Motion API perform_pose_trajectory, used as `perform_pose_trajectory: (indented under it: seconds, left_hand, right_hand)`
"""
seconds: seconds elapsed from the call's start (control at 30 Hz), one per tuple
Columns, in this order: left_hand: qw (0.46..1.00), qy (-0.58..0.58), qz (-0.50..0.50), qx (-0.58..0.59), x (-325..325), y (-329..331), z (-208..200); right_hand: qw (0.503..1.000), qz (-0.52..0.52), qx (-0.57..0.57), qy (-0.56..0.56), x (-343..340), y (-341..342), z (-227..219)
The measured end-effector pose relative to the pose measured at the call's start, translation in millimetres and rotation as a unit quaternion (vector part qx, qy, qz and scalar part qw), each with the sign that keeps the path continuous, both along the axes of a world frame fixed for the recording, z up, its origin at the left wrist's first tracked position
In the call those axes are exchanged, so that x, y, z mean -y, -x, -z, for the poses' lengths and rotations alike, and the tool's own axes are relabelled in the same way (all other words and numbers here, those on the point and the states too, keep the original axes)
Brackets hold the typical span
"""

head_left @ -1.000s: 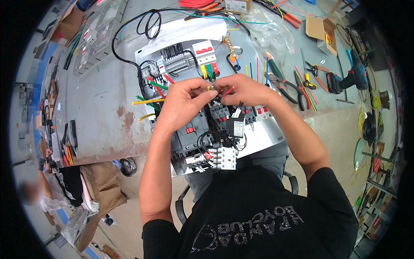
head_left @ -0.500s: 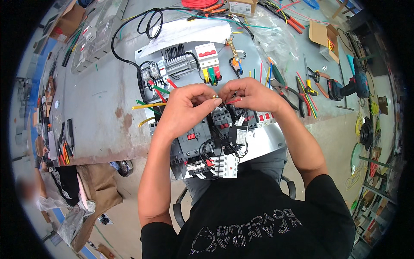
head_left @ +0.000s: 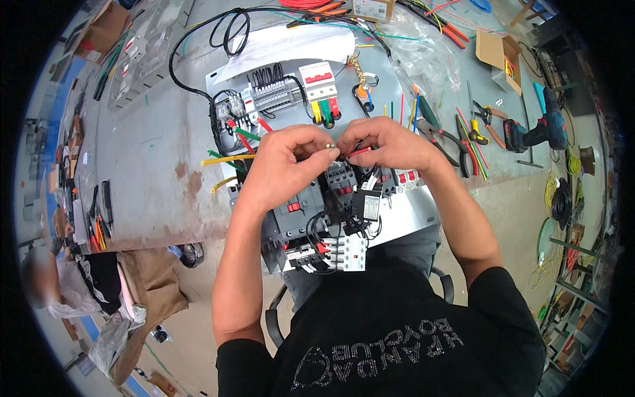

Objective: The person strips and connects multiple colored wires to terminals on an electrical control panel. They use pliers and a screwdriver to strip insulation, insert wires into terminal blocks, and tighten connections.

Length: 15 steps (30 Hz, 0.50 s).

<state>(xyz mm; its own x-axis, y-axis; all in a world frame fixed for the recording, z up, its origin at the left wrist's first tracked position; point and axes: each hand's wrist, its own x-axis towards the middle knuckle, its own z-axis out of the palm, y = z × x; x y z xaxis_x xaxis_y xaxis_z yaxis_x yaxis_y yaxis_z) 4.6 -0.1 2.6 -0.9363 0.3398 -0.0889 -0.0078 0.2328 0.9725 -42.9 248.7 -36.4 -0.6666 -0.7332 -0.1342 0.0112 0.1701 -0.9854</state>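
Both hands meet over an electrical panel [head_left: 395, 220] with grey contactors and wiring mounted on it. My left hand [head_left: 284, 165] is closed in a pinch; a small yellowish tip shows at its thumb, too small to name. Close beside it, my right hand [head_left: 390, 145] pinches a short red wire [head_left: 359, 152]. Below the fingers are a grey contactor [head_left: 342, 187], a larger grey contactor [head_left: 296, 210] and a black relay block [head_left: 366, 206]. Thick yellow wire ends [head_left: 225, 159] stick out left of my left hand. A white circuit breaker [head_left: 318, 80] stands beyond the hands.
Pliers [head_left: 442, 139], a yellow screwdriver [head_left: 476, 134], a cordless drill [head_left: 544, 130] and an open cardboard box [head_left: 497, 56] lie at the right. Paper [head_left: 291, 53] and a black cable loop [head_left: 231, 40] lie beyond the panel. A person [head_left: 56, 278] is at far left.
Both hands stay nearly in place, with the fingers shifting very slightly over the panel. The person at far left has moved a little.
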Motion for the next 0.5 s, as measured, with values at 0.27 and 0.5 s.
perform_pose_trajectory:
  seconds: [0.27, 0.5]
  left_hand:
    - [0.999, 0.033, 0.026, 0.006, 2.2, -0.5, -3.0]
    - [0.999, -0.003, 0.033, -0.005, 2.9, -1.3, 1.0]
  right_hand:
    - [0.999, -0.022, -0.021, -0.028, 4.8, -4.4, -10.5]
    - [0.998, -0.029, -0.043, -0.018, 8.0, -3.8, -8.4]
